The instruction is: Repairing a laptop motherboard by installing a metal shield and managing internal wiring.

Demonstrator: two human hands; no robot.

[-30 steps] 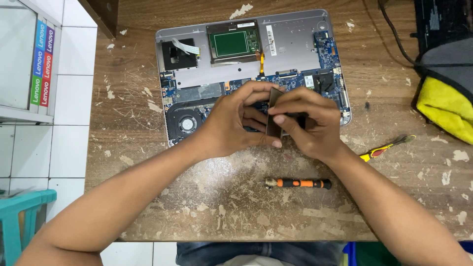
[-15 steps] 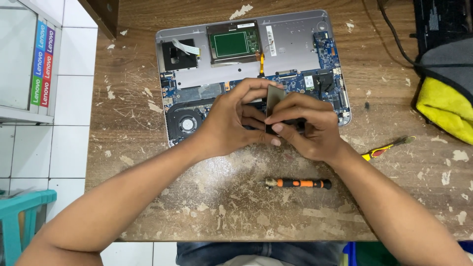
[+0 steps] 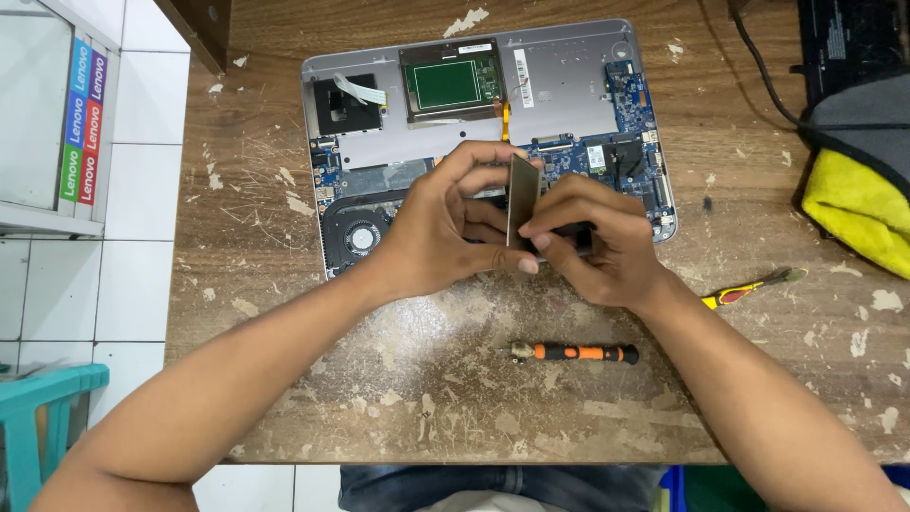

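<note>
from the head camera, the left hand (image 3: 445,232) and the right hand (image 3: 597,242) both pinch a thin flat metal piece (image 3: 522,201) between fingers and thumbs, standing it on edge just above the opened laptop (image 3: 569,85) — held up like that so its flat face can be seen, i think. the laptop shell holds a round fan (image 3: 360,237), blue boards and a green pad. an orange screwdriver (image 3: 578,353) lies near on the scratched wooden table (image 3: 256,284) (a yellow cloth (image 3: 853,213) sits far right).
</note>
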